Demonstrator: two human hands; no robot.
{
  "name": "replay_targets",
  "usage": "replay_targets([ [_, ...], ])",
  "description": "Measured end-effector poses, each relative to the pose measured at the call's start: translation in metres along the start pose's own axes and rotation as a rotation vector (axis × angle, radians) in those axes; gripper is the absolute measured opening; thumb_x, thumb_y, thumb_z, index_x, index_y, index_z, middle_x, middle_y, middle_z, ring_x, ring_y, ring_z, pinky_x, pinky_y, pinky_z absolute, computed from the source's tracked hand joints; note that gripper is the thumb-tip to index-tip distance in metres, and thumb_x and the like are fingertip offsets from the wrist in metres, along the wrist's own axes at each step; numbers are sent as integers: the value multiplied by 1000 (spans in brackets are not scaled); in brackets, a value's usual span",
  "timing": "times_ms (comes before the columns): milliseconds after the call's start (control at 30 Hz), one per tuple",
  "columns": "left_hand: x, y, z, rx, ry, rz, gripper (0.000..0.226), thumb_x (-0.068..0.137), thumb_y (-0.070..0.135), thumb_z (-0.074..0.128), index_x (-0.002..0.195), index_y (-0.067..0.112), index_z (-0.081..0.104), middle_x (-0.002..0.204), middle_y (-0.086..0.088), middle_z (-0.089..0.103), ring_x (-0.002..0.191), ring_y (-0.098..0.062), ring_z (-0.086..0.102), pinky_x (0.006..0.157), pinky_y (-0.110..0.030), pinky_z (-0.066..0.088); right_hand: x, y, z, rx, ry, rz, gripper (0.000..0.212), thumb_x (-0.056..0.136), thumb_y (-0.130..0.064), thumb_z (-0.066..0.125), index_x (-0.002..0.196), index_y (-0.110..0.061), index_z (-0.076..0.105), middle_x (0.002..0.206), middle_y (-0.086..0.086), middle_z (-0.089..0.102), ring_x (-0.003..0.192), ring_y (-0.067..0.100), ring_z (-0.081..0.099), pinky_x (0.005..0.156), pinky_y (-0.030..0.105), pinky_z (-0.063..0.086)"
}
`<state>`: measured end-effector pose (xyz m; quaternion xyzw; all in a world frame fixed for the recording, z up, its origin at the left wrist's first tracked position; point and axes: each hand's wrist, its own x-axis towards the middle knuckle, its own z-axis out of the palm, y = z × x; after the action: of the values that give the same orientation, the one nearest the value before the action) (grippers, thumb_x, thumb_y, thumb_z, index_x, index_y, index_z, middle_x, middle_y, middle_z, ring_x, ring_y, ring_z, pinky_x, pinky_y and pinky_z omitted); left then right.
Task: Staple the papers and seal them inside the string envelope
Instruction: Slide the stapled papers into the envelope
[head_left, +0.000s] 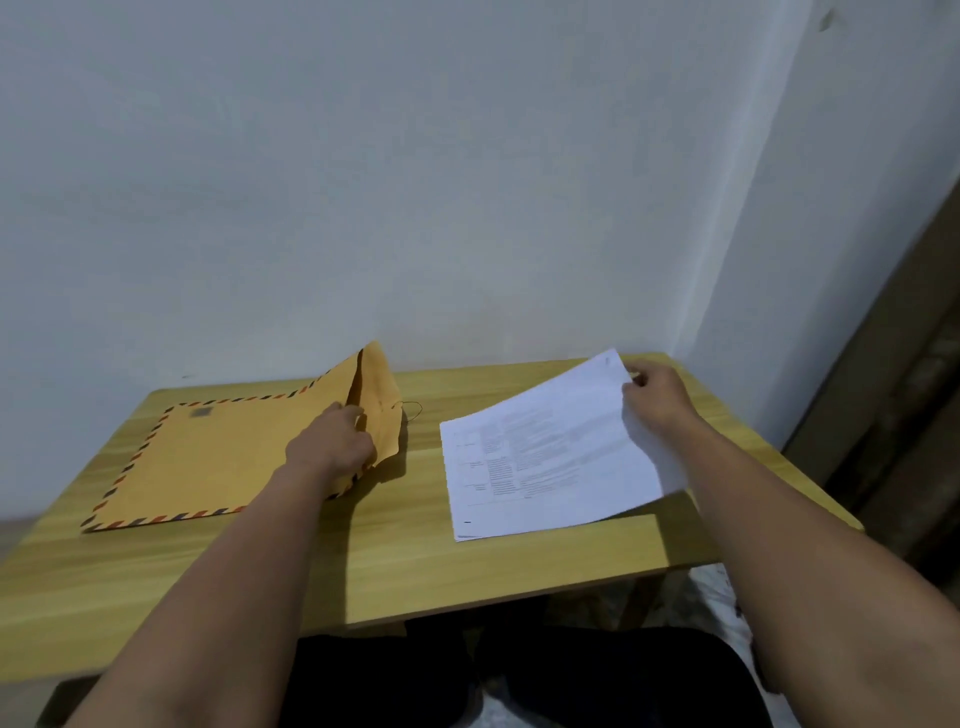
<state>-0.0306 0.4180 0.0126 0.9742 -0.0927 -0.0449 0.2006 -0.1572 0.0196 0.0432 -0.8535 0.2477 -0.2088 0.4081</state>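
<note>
Fingers of the left hand (332, 447) curl at the mouth of one brown string envelope (208, 457), holding its raised flap (382, 410) open, while the right hand (657, 397) pinches the far right edge of one stack of printed papers (550, 452) and lifts that side, the left edge resting on the tabletop. One light wooden table (363, 561) carries everything: the striped-bordered envelope lies flat on the left half, the papers on the right half, near each other but apart. One thin dark string (413, 410) loops just beside the flap.
</note>
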Motion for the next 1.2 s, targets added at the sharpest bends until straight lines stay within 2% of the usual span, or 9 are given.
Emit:
replay_targets([
  [100,-1,-2,0,-17,-11,4,61,95,27,52,154,22,37,156,0,38,133,-29,48,99,-49,52,2,-31,-12,137,87,-53,43,103,-3,47,137,-20,67,107,7,75,99,23,70,89,30,53],
  [167,-1,-5,0,-28,-24,11,63,94,26,52,154,23,36,156,0,37,135,-30,46,102,-51,50,6,-50,-19,177,116,-71,45,104,-4,48,144,-19,64,114,5,76,108,23,71,102,32,55],
  [333,-4,-6,-2,-50,-54,35,70,87,29,54,154,24,34,155,0,38,133,-29,47,102,-52,50,5,-103,-19,273,133,-135,49,101,4,44,136,-19,70,106,7,77,93,23,70,86,22,55],
  [467,-7,-5,-2,-49,-65,37,72,87,32,54,155,25,32,159,-1,34,138,-30,43,106,-52,46,8,-126,2,284,89,-91,51,100,6,41,139,-15,67,114,2,73,109,23,70,93,27,53],
  [633,-7,-9,-2,-49,-71,32,71,85,34,51,154,27,34,157,0,36,136,-28,44,105,-52,47,12,-134,28,300,61,-11,55,99,7,39,143,-15,64,132,4,69,109,22,66,91,29,53],
  [800,-8,-3,-1,36,-76,39,68,90,32,51,154,27,32,160,0,30,138,-28,43,104,-49,48,17,-146,23,335,58,23,62,93,13,37,142,-13,65,134,8,68,106,24,65,86,29,53],
  [933,-6,4,3,117,-98,31,66,92,31,52,154,27,31,163,-1,24,140,-28,42,102,-47,50,19,-167,14,365,34,-13,64,89,14,37,139,-12,66,135,8,69,118,28,68,98,39,59],
  [1067,-5,7,5,128,-108,11,72,91,33,54,157,29,26,166,0,19,142,-27,40,101,-45,51,17,-173,19,390,30,-14,60,91,14,40,138,-11,67,130,9,70,110,27,69,86,33,58],
  [1200,-9,6,6,128,-82,26,70,92,31,51,158,27,25,166,0,17,143,-28,39,103,-45,49,15,-157,28,358,38,51,61,90,14,38,139,-9,65,128,5,68,103,23,62,91,33,55],
])
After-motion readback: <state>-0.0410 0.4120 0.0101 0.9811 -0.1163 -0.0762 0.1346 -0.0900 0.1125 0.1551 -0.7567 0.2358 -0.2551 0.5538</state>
